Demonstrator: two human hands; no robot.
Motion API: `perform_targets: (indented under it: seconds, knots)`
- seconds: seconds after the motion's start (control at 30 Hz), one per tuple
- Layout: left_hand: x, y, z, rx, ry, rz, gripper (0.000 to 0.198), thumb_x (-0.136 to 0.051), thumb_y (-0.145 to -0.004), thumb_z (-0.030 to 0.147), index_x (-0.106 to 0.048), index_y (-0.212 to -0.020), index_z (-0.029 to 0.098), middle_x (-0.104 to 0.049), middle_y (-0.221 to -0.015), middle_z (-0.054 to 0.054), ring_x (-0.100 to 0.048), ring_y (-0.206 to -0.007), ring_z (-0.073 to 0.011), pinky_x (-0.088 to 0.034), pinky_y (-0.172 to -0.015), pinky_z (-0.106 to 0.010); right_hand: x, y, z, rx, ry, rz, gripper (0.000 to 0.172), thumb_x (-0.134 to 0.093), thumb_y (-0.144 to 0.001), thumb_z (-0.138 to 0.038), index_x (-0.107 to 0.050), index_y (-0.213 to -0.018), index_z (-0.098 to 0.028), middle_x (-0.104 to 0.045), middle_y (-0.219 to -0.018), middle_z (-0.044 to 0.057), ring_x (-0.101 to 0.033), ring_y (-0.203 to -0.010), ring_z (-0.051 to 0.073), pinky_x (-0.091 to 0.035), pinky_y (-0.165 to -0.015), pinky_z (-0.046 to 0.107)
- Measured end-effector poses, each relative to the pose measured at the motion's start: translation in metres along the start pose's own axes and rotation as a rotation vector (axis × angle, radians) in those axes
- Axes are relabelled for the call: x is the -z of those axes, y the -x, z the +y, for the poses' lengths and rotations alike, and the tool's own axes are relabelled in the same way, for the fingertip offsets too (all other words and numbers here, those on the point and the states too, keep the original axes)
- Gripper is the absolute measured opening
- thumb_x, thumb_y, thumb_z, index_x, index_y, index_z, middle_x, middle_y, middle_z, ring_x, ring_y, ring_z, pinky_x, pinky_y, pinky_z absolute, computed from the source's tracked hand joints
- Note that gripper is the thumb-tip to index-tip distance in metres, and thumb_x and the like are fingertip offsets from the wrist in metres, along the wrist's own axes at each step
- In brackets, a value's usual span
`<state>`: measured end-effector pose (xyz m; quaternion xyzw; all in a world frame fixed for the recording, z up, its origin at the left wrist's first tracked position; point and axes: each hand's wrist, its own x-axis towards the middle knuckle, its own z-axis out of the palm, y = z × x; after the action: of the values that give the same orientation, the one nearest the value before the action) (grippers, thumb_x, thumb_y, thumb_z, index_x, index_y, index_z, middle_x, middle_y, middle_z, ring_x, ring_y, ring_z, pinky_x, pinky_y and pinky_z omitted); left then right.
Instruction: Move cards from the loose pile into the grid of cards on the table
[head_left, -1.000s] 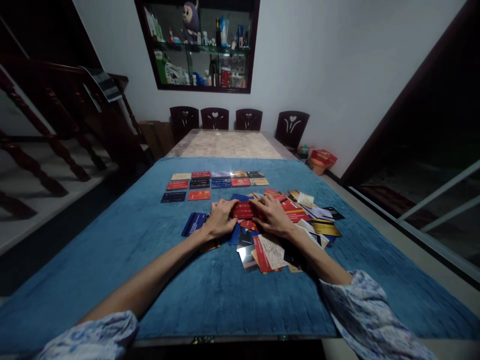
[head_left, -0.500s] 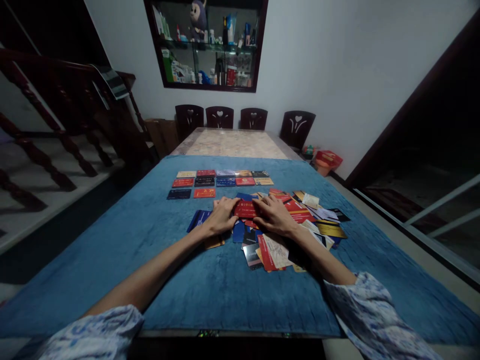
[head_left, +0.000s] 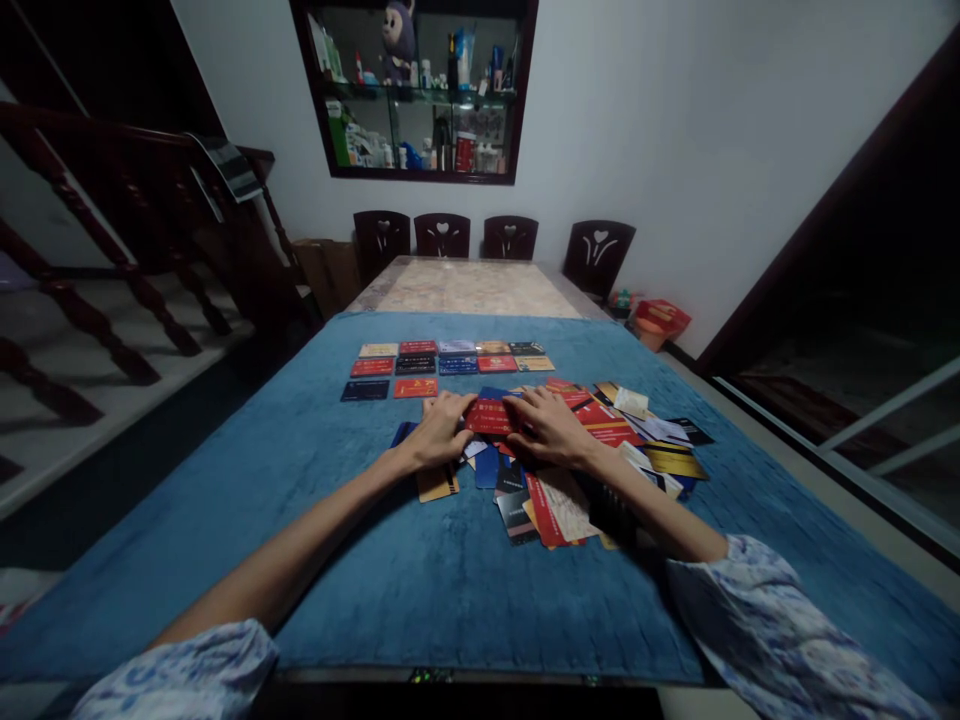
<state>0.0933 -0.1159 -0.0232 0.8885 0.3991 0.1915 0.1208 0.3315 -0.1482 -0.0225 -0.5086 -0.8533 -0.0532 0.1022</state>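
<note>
Between my two hands is a red card (head_left: 489,416) with light lettering, its printed side facing me. My left hand (head_left: 441,432) pinches its left end, and my right hand (head_left: 551,428) grips the right end. Beneath and around them spreads a loose heap of cards (head_left: 559,500) in red, blue, black, gold and white, partly covered by my right hand and forearm. Close under my left hand lie a yellow card (head_left: 436,485) and a blue card (head_left: 403,432), partly hidden. Farther back, cards lie flat in neat rows (head_left: 457,366); the nearest row holds a dark card (head_left: 365,390) and an orange-red one (head_left: 415,387).
A blue cloth (head_left: 300,480) covers the near part of the table, with the bare stone-patterned tabletop (head_left: 480,285) beyond. Several dark chairs (head_left: 442,235) stand at the far end. A wooden stair railing (head_left: 97,230) is on the left, and a red bag (head_left: 664,318) on the floor at right.
My left hand has shifted slightly left against the cards, showing more of the yellow card. Both hands keep hold of the red card. The whole view has moved a little.
</note>
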Motion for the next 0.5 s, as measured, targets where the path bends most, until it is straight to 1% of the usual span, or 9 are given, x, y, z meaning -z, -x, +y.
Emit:
perform_targets:
  seconds: [0.13, 0.23, 0.37, 0.5]
  knots:
    - [0.004, 0.003, -0.01, -0.003, -0.025, 0.006, 0.054, -0.059, -0.083, 0.019, -0.052, -0.136, 0.017, -0.064, -0.122, -0.013, -0.051, -0.117, -0.0316, -0.038, -0.1, -0.05, 0.007, -0.01, -0.009, -0.01, 0.022, -0.053, 0.061, -0.055, -0.09, -0.048, -0.051, -0.142, -0.016, -0.06, -0.128, 0.018, -0.047, -0.111, 0.031, -0.037, -0.088, 0.041]
    - [0.01, 0.007, -0.018, 0.009, -0.042, 0.007, 0.053, -0.061, -0.082, 0.02, -0.052, -0.135, 0.018, -0.062, -0.124, -0.012, -0.049, -0.118, -0.032, -0.038, -0.101, -0.051, 0.011, -0.019, -0.017, -0.009, 0.048, -0.065, 0.06, -0.056, -0.09, -0.049, -0.051, -0.141, -0.016, -0.061, -0.122, 0.017, -0.047, -0.11, 0.031, -0.037, -0.087, 0.04]
    - [0.019, 0.011, -0.028, 0.04, -0.089, 0.024, 0.053, -0.06, -0.082, 0.019, -0.052, -0.134, 0.017, -0.059, -0.128, -0.013, -0.047, -0.121, -0.0321, -0.035, -0.102, -0.052, 0.014, -0.035, -0.028, -0.001, 0.074, -0.063, 0.058, -0.059, -0.089, -0.049, -0.054, -0.138, -0.019, -0.059, -0.123, 0.016, -0.046, -0.113, 0.031, -0.037, -0.086, 0.039]
    - [0.028, 0.015, -0.04, 0.051, -0.104, 0.071, 0.052, -0.06, -0.08, 0.018, -0.054, -0.132, 0.021, -0.057, -0.132, -0.012, -0.044, -0.123, -0.0319, -0.035, -0.102, -0.052, 0.016, -0.054, -0.038, -0.004, 0.086, -0.078, 0.058, -0.062, -0.087, -0.047, -0.053, -0.138, -0.02, -0.055, -0.127, 0.016, -0.044, -0.118, 0.032, -0.039, -0.086, 0.039]
